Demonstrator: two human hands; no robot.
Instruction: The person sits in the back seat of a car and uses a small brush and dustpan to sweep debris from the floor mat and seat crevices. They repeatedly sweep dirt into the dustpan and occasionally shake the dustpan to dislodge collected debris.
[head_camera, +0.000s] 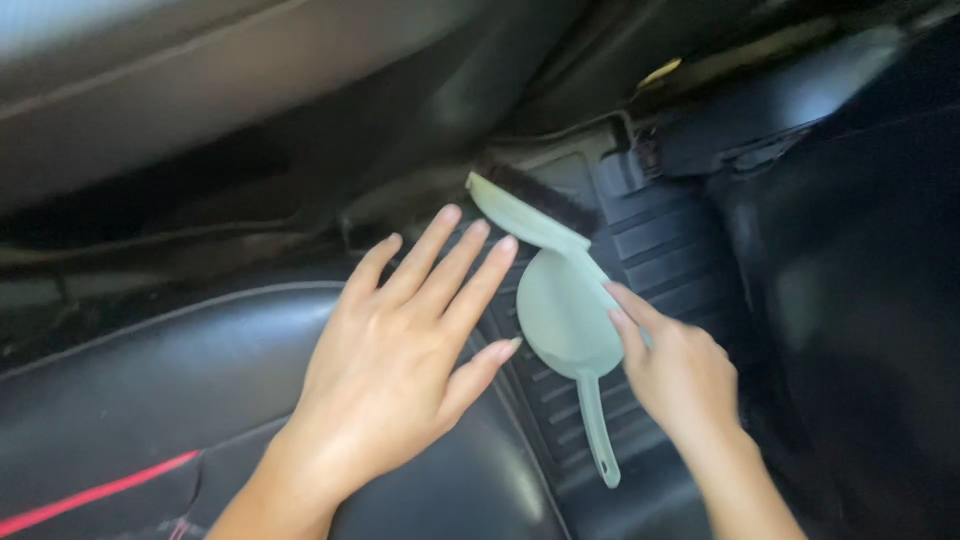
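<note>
Gripping the pale green plastic dustpan (568, 315) at frame centre, our right hand (680, 375) finds it seemingly light and stiff; left hand (395, 365) spread flat, empty.

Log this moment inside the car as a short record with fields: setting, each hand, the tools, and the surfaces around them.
setting: car interior, seen from above
left hand: flat, fingers spread, resting on the black seat cushion
right hand: holding the pale green brush by its handle
brush bristles: dark, pointing at the ribbed black floor mat
pale green dustpan: over the mat between both hands, handle toward the camera; what holds it is unclear
seat detail: red stripe at lower left
</note>
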